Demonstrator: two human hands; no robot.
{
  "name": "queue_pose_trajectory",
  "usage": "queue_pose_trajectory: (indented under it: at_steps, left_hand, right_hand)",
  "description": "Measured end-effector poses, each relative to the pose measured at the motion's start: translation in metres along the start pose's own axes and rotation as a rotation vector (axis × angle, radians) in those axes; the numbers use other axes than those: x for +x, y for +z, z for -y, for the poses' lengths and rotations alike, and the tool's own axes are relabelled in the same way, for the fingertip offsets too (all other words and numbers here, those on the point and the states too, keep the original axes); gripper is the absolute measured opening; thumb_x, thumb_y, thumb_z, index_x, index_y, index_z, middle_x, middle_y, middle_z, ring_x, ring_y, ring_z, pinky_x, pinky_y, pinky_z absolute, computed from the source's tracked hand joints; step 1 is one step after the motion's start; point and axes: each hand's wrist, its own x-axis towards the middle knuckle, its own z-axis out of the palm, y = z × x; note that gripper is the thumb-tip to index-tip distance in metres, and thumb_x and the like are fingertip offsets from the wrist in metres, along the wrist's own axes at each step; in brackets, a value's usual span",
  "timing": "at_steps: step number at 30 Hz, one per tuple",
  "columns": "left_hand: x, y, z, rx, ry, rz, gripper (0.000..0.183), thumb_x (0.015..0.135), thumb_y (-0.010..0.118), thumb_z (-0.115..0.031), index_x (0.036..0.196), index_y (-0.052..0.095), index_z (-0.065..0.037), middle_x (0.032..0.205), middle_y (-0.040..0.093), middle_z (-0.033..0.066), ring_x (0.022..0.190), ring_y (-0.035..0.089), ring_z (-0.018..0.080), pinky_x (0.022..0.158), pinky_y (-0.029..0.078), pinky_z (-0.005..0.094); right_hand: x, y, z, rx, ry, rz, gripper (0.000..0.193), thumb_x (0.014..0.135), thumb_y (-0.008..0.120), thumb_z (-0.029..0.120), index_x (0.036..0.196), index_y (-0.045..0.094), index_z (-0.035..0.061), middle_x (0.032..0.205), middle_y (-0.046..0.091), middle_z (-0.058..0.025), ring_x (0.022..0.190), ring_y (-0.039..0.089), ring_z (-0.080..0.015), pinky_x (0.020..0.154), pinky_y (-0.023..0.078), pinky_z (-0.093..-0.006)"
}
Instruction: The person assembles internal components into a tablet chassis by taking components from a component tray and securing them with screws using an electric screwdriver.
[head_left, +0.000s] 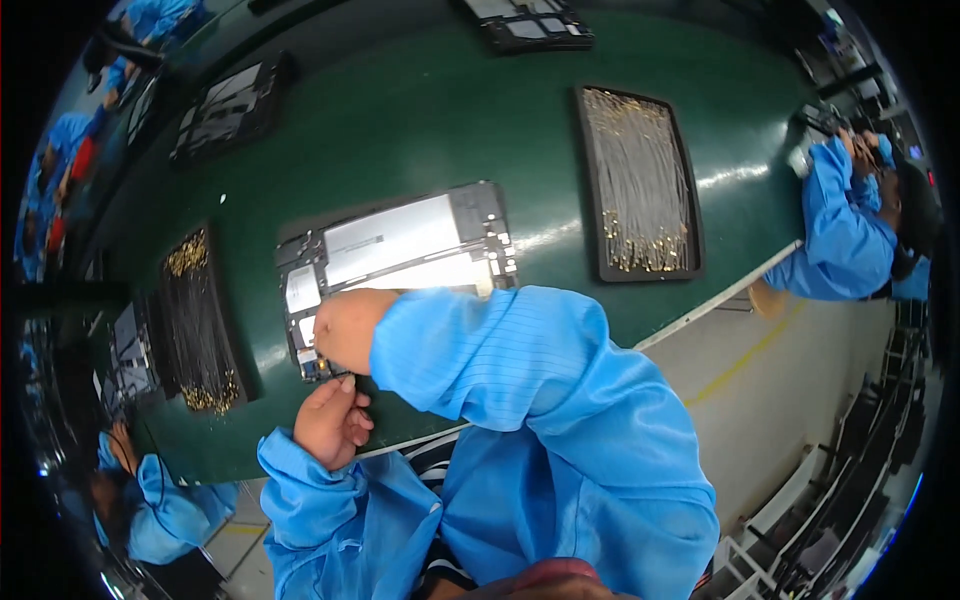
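An opened tablet, its silver battery packs and dark circuit boards exposed, lies on the green table in front of me. My right hand is bent over its near left corner, the blue sleeve crossing the tablet's near edge. The fingers of that hand are mostly hidden behind the hand itself. Just off the same corner is my left hand, thumb and forefinger pinched together close to the tablet's edge. Whatever sits between those fingertips is too small to make out.
A black tray of thin grey cables with gold ends lies to the right. Another tray of dark cables lies left, beside a further opened tablet. More opened tablets lie farther off. Co-workers in blue sit along the green table.
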Motion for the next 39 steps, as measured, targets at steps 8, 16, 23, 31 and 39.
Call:
queue_pose_trajectory:
  at_steps: [8, 16, 23, 31, 39]
  left_hand:
    - [0.001, -0.018, 0.002, -0.145, 0.036, 0.159, 0.023, 0.084, 0.037, -0.022, 0.099, 0.043, -0.005, 0.084, 0.056, 0.0116, 0.060, 0.057, 0.0223, 0.043, 0.046, 0.0288]
    - [0.006, -0.019, -0.006, -0.213, -0.027, 0.285, 0.033, 0.086, 0.032, -0.027, 0.105, 0.041, -0.002, 0.088, 0.055, 0.0151, 0.068, 0.057, 0.0268, 0.050, 0.049, 0.0331]
    - [0.004, 0.004, 0.006, 0.260, 0.105, 0.033, 0.034, 0.083, 0.041, -0.026, 0.105, 0.043, 0.000, 0.083, 0.053, 0.0113, 0.062, 0.053, 0.0165, 0.051, 0.048, 0.0280]
    - [-0.018, 0.049, -0.013, 0.753, 0.347, 0.238, 0.034, 0.080, 0.047, -0.018, 0.107, 0.043, 0.003, 0.083, 0.051, 0.0086, 0.069, 0.049, 0.0114, 0.059, 0.045, 0.0241]
    - [-0.009, 0.061, -0.012, 1.017, 0.551, 0.333, 0.033, 0.077, 0.051, -0.016, 0.103, 0.047, 0.003, 0.085, 0.054, 0.0132, 0.076, 0.052, 0.0182, 0.070, 0.041, 0.0280]
  right_hand:
    - [-0.059, -0.040, -0.034, 0.365, 0.124, -0.682, 0.022, 0.080, 0.044, 0.021, 0.091, 0.052, 0.0036, 0.082, 0.055, -0.0145, 0.078, 0.053, -0.0232, 0.068, 0.041, -0.0308]
    - [-0.188, -0.077, -0.119, -0.543, 0.667, -1.081, 0.023, 0.073, 0.051, 0.022, 0.081, 0.057, 0.0015, 0.078, 0.055, -0.0175, 0.075, 0.052, -0.0325, 0.068, 0.042, -0.0385]
    - [-0.196, -0.076, -0.129, -0.529, 0.802, -1.216, 0.019, 0.074, 0.050, 0.019, 0.071, 0.057, 0.0024, 0.073, 0.055, -0.0159, 0.073, 0.051, -0.0326, 0.065, 0.042, -0.0399]
    - [-0.217, -0.090, -0.099, -0.284, 0.706, -1.192, 0.025, 0.076, 0.045, 0.023, 0.069, 0.055, 0.0006, 0.071, 0.053, -0.0192, 0.074, 0.049, -0.0340, 0.065, 0.039, -0.0416]
    - [-0.227, -0.091, -0.107, -0.293, 0.845, -1.099, 0.023, 0.076, 0.044, 0.022, 0.072, 0.055, 0.0019, 0.071, 0.054, -0.0180, 0.070, 0.050, -0.0331, 0.063, 0.040, -0.0404]
